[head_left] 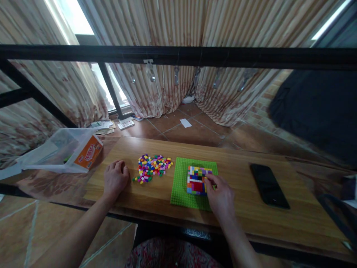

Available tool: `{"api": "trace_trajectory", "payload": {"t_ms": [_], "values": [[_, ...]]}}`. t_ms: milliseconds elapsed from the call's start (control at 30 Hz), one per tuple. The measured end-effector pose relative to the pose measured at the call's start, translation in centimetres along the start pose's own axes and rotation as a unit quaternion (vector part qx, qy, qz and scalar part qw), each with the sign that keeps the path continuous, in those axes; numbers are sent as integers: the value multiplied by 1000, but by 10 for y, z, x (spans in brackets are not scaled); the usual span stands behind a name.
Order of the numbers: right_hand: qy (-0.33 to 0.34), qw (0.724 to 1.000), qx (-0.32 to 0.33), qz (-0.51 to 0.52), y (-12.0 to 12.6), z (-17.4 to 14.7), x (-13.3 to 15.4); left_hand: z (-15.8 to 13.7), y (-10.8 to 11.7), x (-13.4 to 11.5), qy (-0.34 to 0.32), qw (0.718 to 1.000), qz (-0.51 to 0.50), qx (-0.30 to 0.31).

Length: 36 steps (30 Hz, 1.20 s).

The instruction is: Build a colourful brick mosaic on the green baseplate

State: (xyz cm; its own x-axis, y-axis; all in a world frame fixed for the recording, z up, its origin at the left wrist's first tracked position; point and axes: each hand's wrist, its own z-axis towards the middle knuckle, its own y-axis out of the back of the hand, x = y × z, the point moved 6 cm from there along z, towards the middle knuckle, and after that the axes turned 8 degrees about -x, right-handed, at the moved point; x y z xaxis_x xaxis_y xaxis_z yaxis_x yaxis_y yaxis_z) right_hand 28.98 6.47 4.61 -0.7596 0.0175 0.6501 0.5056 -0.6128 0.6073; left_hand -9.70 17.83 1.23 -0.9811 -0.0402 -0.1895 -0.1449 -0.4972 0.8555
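A green studded baseplate (180, 186) lies on the wooden table, with a square build of multicoloured toy bricks (196, 186) on it. Over the build's right side is my right hand (220, 193), thumb and forefinger pinched together at the bricks. Whatever sits between those fingertips is too small and covered to make out. To the left of the plate spreads a loose pile of small coloured bricks (153, 167). My left hand (115, 176) rests palm down on the table left of that pile, its fingers curled under, with nothing visible in it.
A black phone (269, 185) lies on the table's right part. Left of the table stands a clear plastic box (61, 149) with an orange label. A dark metal rail (178, 56) crosses beyond the table, before striped curtains (178, 26). Papers (103, 126) lie on the floor.
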Motion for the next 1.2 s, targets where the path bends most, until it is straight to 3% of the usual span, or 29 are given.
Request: {"api": "trace_trajectory", "payload": {"t_ms": [267, 1200], "values": [[-16, 999, 14, -25, -17, 9, -6, 1, -1, -1, -21, 1000, 11, -4], [-83, 995, -29, 52, -13, 6, -16, 0, -2, 0, -22, 1000, 12, -8]]}}
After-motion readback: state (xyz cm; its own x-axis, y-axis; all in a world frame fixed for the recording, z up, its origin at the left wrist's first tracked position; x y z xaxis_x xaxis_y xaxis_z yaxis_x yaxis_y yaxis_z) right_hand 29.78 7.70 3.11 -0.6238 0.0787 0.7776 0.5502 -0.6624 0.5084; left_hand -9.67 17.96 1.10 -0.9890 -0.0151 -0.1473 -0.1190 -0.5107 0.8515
